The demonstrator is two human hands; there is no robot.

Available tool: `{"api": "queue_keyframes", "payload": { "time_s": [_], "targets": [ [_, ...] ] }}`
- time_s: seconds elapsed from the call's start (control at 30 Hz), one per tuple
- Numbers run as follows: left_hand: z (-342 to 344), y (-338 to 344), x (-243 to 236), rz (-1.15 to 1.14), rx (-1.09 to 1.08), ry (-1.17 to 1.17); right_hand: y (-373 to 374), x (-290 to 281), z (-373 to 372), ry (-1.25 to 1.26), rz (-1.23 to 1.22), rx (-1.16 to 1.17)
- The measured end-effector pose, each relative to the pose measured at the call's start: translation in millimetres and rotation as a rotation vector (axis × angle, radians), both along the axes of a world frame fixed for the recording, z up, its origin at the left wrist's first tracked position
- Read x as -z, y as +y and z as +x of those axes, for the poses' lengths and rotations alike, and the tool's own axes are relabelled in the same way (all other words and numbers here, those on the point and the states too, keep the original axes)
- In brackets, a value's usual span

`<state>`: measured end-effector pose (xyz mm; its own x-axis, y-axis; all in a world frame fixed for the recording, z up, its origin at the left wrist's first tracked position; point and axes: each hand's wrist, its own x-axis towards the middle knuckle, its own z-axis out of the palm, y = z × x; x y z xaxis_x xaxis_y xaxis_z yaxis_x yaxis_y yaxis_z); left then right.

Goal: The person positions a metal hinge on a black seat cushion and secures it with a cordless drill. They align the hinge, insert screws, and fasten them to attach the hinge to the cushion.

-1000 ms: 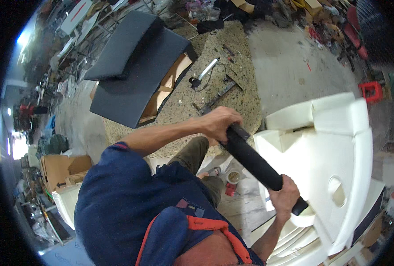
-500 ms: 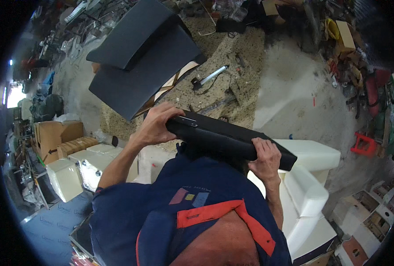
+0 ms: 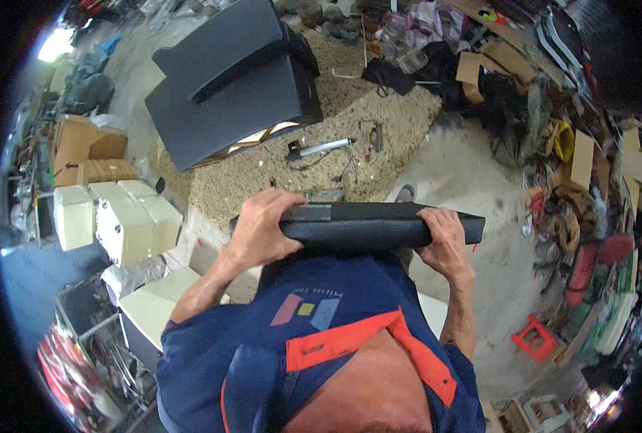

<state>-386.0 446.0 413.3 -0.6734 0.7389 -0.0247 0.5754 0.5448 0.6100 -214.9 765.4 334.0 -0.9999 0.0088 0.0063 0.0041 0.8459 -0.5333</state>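
Note:
A long black upholstered panel [image 3: 364,231] is held crosswise in front of my chest. My left hand [image 3: 263,227] is closed on its left end, fingers over the top edge and thumb below. My right hand [image 3: 445,242] grips it near the right end the same way. A flat dark strip lies along the top edge beside my left fingers. Beyond it, a larger black upholstered furniture piece [image 3: 227,108] rests on a speckled mat [image 3: 263,184], its pale wooden frame showing underneath. A silver rod-shaped actuator [image 3: 324,149] with a black cable lies on the mat near it.
A small tool [image 3: 370,138] lies on the mat. White upholstered blocks [image 3: 129,224] and cardboard boxes [image 3: 90,150] stand at the left. A red plastic stool [image 3: 534,339] is at the right, near piled boards and scraps. Black cloth and bags heap up at the far right.
The panel has turned from slanting down rightward to nearly level, both hands still on it. My view has swung rightward; the white sofa pieces on the right have mostly left the view.

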Motion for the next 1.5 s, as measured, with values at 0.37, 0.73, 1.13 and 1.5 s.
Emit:
{"api": "queue_keyframes", "payload": {
  "time_s": [0.37, 0.73, 1.13, 1.5],
  "targets": [
    [23.8, 181.6, -93.2, -0.086, -0.244, 0.081, 330.6, 25.0, -28.4, 0.202, -1.284, 0.201],
    [-68.0, 217.0, -118.2, -0.28, -0.595, 0.095, 335.2, 210.4, -283.3, 0.084, -1.522, 0.0],
    [-368.7, 140.9, 43.8, 0.316, -0.526, -1.003, 322.7, 300.6, -464.7, -0.061, -1.505, 0.254],
    [-644.8, 123.8, 201.2, 0.505, -0.86, -1.425, 311.3, 441.6, -633.0, -0.489, -1.264, 0.807]
  ]
}}
